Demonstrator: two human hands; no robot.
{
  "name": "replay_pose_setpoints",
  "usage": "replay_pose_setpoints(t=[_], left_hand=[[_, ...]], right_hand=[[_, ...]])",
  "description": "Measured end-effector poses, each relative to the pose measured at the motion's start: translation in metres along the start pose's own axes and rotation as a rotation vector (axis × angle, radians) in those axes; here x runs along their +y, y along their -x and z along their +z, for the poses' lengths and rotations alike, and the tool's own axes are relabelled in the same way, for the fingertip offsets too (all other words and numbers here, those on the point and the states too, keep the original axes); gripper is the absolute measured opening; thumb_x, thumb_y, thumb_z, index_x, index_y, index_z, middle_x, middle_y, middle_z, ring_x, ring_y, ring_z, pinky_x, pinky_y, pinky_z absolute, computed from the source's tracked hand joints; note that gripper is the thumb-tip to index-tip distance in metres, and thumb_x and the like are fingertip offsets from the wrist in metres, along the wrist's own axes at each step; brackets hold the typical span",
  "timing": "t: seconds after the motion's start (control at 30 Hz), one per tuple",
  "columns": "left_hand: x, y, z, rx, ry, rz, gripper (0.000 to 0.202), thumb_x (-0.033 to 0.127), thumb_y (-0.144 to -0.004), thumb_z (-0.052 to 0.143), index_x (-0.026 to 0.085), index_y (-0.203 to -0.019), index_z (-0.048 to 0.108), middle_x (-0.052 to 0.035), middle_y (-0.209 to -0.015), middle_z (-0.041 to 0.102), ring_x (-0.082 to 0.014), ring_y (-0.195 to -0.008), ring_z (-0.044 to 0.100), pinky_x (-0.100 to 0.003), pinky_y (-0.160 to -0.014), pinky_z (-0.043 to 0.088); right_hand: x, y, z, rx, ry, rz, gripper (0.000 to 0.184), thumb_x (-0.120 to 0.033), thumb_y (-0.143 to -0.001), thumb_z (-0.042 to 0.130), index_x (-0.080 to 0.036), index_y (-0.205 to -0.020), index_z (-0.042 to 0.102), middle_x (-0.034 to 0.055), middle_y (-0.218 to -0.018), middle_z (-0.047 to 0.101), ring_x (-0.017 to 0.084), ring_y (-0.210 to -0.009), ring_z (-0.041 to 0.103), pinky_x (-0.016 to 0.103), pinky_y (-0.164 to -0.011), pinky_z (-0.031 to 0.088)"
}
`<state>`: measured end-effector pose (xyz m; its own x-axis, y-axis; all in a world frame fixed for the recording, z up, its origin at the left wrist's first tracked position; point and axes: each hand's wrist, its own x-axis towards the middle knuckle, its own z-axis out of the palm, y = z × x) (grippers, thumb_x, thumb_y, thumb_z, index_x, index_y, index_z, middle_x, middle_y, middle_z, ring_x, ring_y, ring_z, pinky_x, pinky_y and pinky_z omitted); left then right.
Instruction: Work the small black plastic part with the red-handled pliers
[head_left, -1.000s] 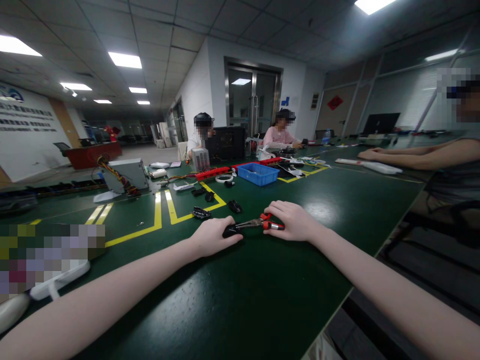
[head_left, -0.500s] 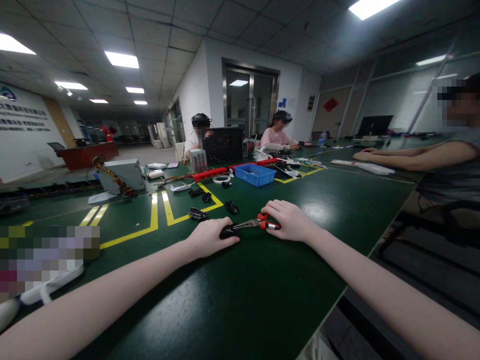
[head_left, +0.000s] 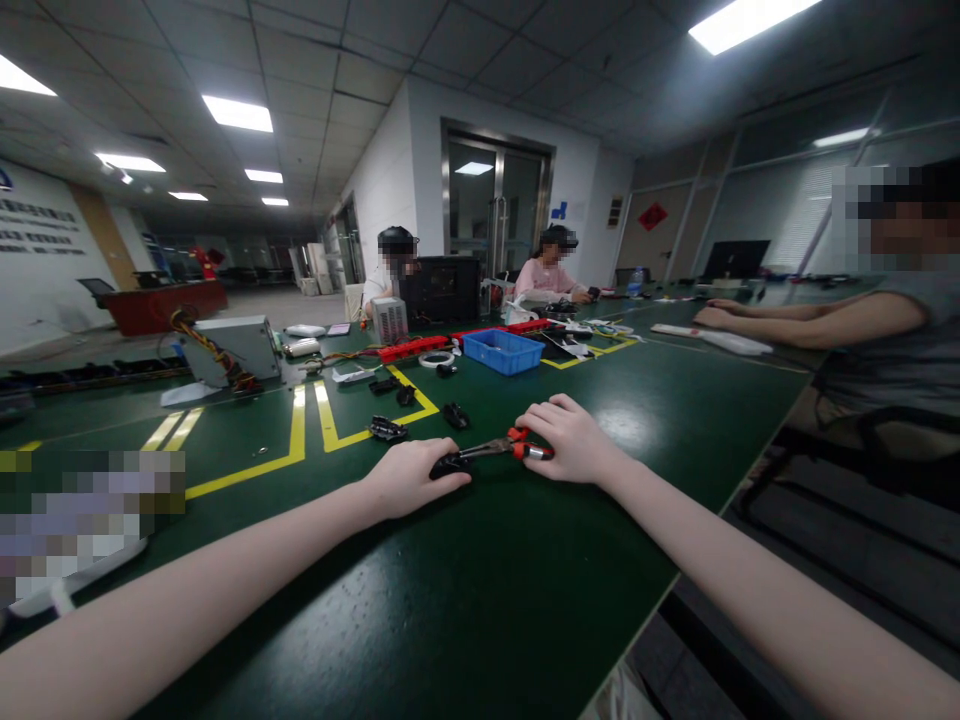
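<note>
- Head view shows the pliers (head_left: 487, 450) lying low over the green counter (head_left: 480, 600) between both hands, their nose at a small black part (head_left: 442, 466).
- The right hand (head_left: 574, 440) has its fingers closed around the red handles, while the left hand (head_left: 409, 478) pins the black part under curled fingers.
- The pliers look like rigid, weighty steel, and the sleeved handles seem the surest hold. The black part looks light and likely to slide.
</note>
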<state>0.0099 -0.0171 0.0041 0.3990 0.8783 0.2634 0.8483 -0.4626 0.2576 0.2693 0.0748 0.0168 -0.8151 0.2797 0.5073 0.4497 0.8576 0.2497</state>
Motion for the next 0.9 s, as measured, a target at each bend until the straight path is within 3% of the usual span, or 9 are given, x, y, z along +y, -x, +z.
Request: replay_pose_setpoints(t=[0.23,0.7,0.9], left_hand=[[0.0001,0.0003,0.0001,-0.008,0.001,-0.007,0.033,0.051,-0.089,0.048,0.021,-0.098,0.058,-0.0034,-0.091,0.066,-0.0218,-0.08,0.063,-0.028,-0.066,0.043],[-0.0031,-0.0003,0.0005,-0.034,0.04,0.021,0.034,0.049,-0.094,0.042,0.021,-0.101,0.059,-0.0032,-0.095,0.067,-0.0212,-0.083,0.063,-0.029,-0.072,0.044],[-0.0036,-0.0002,0.0021,-0.006,0.074,0.012,0.033,0.049,-0.09,0.049,0.022,-0.105,0.059,-0.0025,-0.096,0.066,-0.021,-0.085,0.063,-0.03,-0.074,0.046]], right_hand=[[0.0,-0.0001,0.0029,-0.055,0.01,0.006,0.029,-0.032,-0.074,0.058,-0.015,-0.097,0.059,0.008,-0.091,0.062,0.021,-0.081,0.056,0.036,-0.082,0.034],[0.0007,0.001,0.004,-0.04,0.011,0.013,0.029,-0.032,-0.074,0.058,-0.015,-0.098,0.058,0.0081,-0.091,0.061,0.02,-0.081,0.054,0.035,-0.082,0.033],[0.0003,0.0011,0.0038,-0.035,-0.003,0.001,0.028,-0.031,-0.074,0.057,-0.015,-0.097,0.058,0.0076,-0.089,0.06,0.02,-0.08,0.054,0.034,-0.081,0.033]])
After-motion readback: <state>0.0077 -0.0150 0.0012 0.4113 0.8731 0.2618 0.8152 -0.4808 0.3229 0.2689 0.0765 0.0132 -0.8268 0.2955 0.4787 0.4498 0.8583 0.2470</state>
